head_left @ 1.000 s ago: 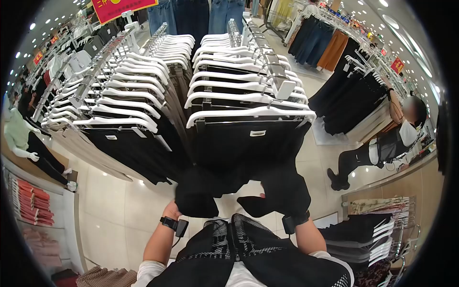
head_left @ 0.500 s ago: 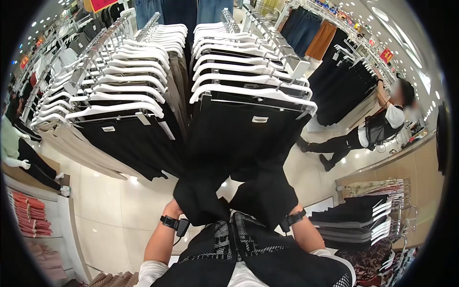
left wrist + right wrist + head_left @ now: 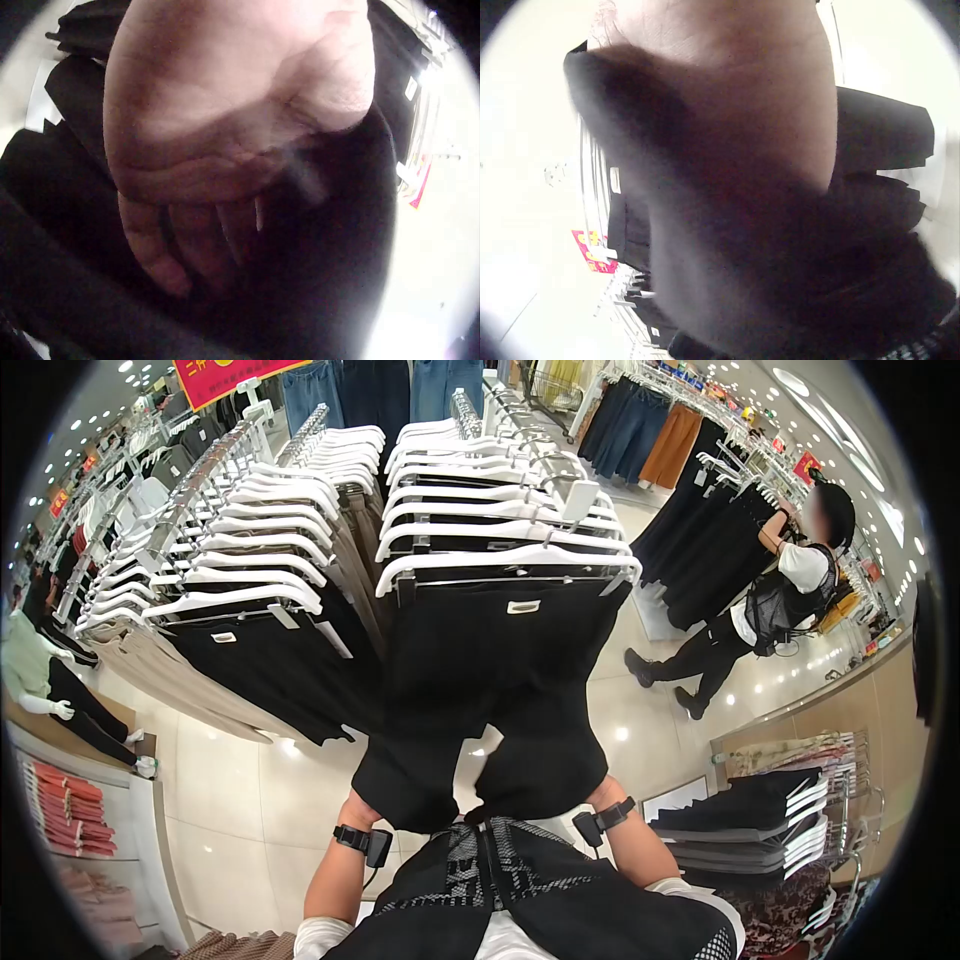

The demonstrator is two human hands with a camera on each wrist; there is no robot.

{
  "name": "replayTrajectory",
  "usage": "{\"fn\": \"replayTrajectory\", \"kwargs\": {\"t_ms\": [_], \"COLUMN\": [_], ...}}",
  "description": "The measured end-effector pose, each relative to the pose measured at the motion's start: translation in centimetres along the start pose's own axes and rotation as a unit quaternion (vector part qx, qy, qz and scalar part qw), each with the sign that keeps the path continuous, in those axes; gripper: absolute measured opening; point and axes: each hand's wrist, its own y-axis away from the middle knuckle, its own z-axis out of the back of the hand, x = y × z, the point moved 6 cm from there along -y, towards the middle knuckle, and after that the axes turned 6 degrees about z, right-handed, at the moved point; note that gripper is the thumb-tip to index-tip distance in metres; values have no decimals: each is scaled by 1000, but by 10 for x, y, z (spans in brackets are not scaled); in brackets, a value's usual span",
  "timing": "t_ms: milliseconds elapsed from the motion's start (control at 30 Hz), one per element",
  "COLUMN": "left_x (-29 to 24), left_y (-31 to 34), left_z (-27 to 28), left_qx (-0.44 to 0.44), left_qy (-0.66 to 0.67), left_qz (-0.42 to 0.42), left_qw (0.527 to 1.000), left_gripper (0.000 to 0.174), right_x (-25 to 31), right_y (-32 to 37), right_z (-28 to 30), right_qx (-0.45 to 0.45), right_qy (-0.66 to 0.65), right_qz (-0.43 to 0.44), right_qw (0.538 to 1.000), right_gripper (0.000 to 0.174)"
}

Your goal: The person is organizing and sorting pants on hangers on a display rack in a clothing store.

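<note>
Black trousers hang from a white hanger at the front of the rack, their legs drawn toward me. My left hand is under the left leg's lower end. In the left wrist view, the palm and loosely bent fingers lie against the dark cloth. At the other leg's lower end is my right hand. Black fabric drapes over much of it in the right wrist view, hiding its fingers; I cannot tell how they are bent.
More black trousers and beige trousers hang on the left. At the right, a person stands by another rack. A mannequin stands far left. Dark garments on hangers are at the lower right.
Both trouser legs have come toward my body, and my hands have shifted slightly with the cloth. The person at the right has moved at the rack.
</note>
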Motion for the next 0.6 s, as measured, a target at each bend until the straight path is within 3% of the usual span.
{"fn": "replayTrajectory", "kwargs": {"t_ms": [133, 167, 233, 333, 467, 600], "left_x": [19, 23, 20, 35, 71, 101], "left_y": [-9, -12, -15, -35, -63, -80], "left_z": [-23, -36, -109, -156, -162, -146], "left_qx": [-5, -8, -16, -2, 0, -36], "left_qy": [-26, -57, -123, -209, -223, -146], "left_qz": [30, 3, -50, -50, -40, -48], "left_qw": [999, 998, 991, 977, 974, 987], "left_gripper": [57, 54, 50, 49, 49, 48], "right_x": [7, 11, 24, 37, 52, 74], "right_y": [-1, 0, -2, -4, -12, -15], "right_z": [20, 26, 35, 49, 71, 91], "right_qx": [14, 19, 29, 46, 69, 86], "right_qy": [17, 21, 38, 64, 93, 109], "right_qz": [-23, -30, -41, -60, -70, -73], "right_qw": [999, 999, 998, 995, 991, 988], "right_gripper": [52, 52, 51, 50, 49, 47]}}
